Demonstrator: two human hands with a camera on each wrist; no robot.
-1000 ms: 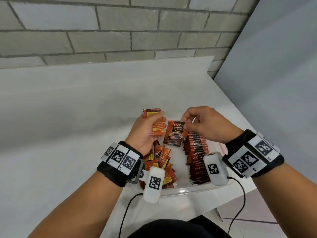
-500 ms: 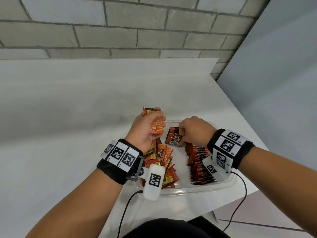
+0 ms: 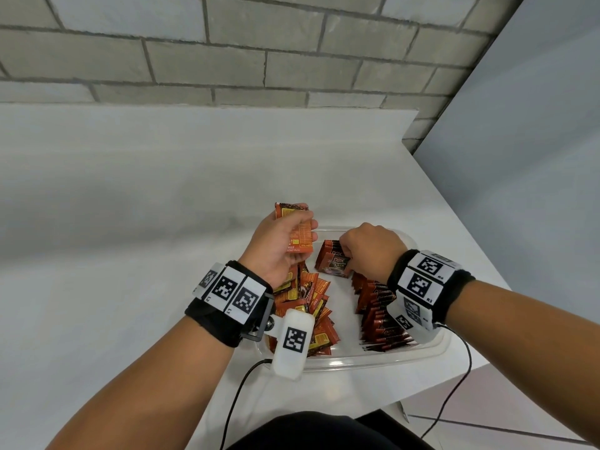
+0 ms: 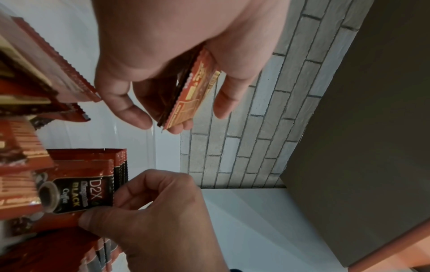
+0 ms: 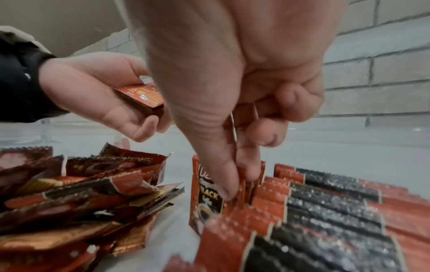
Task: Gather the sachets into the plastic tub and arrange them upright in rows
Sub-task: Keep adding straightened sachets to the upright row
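From the head view, a clear plastic tub [image 3: 383,360] is seen at the near right corner of a white table [image 3: 130,222]. A small stack of sachets [image 3: 300,233] is gripped by the left hand [image 3: 279,245] above the tub's far left corner, the fingers curled round it. The front sachet [image 3: 334,263] of an upright row of sachets [image 3: 380,310] along the tub's right side is pinched by the right hand [image 3: 373,250]. A loose heap of sachets [image 3: 311,306] is seen on the tub's left side.

In the left wrist view, the stack [image 4: 186,95] is held between the thumb and fingers of the left hand [image 4: 177,55]. A sachet printed "D2X Black Coffee" [image 4: 76,193] is pinched at its top edge by the right hand [image 4: 158,217].

In the right wrist view, the thumb and fingertips of the right hand [image 5: 235,110] are closed on the top of the front sachet [image 5: 207,198], which stands at the far end of the row [image 5: 314,211]. The heap [image 5: 81,193] lies to the left, and the stack [image 5: 142,97] is held above it in the left hand [image 5: 97,88].
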